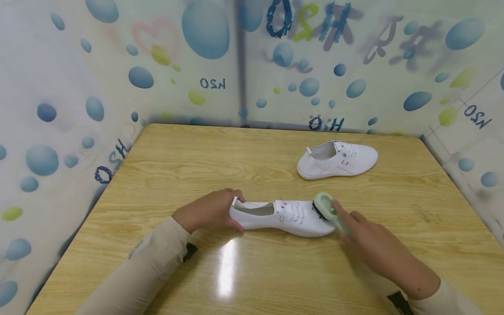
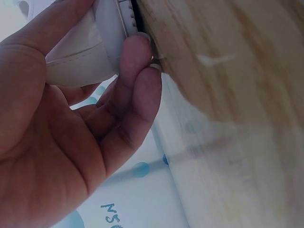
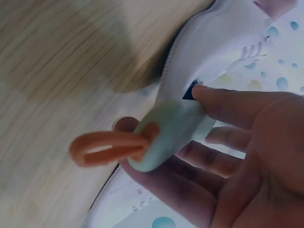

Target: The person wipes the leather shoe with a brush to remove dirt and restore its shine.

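Note:
A white lace-up shoe (image 1: 311, 225) lies on the wooden table, its toe pointing right. My left hand (image 1: 214, 212) grips its heel; in the left wrist view the thumb and fingers (image 2: 137, 95) wrap round the heel (image 2: 78, 61). In my right hand (image 1: 374, 240) I hold a pale green shoe brush (image 1: 324, 205) by its handle. Its dark bristles (image 1: 318, 211) touch the upper near the toe. From the right wrist view, an orange loop (image 3: 107, 147) hangs at the end of the green handle (image 3: 166, 128), which sits between thumb and fingers.
A second white shoe (image 1: 338, 162) stands farther back on the right of the table (image 1: 220, 162). Walls with blue and green spots (image 1: 206, 30) rise behind and at both sides of the table.

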{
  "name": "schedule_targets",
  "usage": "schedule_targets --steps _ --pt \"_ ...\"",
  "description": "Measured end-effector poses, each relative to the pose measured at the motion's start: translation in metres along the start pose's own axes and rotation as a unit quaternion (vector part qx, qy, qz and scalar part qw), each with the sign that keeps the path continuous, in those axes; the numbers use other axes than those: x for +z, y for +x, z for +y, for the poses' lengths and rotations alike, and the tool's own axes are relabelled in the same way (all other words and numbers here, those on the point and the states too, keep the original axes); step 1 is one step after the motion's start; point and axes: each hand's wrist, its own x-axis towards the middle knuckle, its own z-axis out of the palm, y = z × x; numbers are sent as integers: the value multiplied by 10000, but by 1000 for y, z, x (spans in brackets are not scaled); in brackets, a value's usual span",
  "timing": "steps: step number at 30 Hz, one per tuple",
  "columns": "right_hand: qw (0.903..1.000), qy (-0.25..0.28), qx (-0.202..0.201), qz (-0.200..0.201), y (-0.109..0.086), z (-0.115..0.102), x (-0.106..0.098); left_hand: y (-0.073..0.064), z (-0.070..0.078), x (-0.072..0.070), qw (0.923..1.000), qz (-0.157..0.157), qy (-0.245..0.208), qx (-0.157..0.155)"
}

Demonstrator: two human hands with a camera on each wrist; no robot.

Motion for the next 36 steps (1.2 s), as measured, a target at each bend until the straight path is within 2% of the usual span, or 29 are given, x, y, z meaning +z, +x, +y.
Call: schedule_targets --steps 5,8,15,18,22,25,31,36 --pt "9995 -18 279 -145 -6 7 2 -1 1 -1 10000 -23 -20 -30" --pt "9993 130 240 -249 -14 12 3 -1 1 -2 10000 -36 -39 -84" --pt "9946 592 267 -812 -28 16 -2 -3 1 -4 9999 -55 -69 -110" --pt "9955 645 91 -689 -28 13 -3 -3 1 -4 9999 -43 -90 -112" --pt "9979 516 -231 -323 -24 8 -3 -4 0 -3 9999 -39 -78 -115" --pt "9984 430 -306 -179 -17 5 -3 -4 0 -3 9999 -29 -70 -104" --pt "9999 91 -101 -42 -2 3 -2 -2 -1 -1 10000 -41 -32 -70" --pt "9998 -70 151 -108 -5 5 0 1 -1 1 9999 -80 -47 -60"
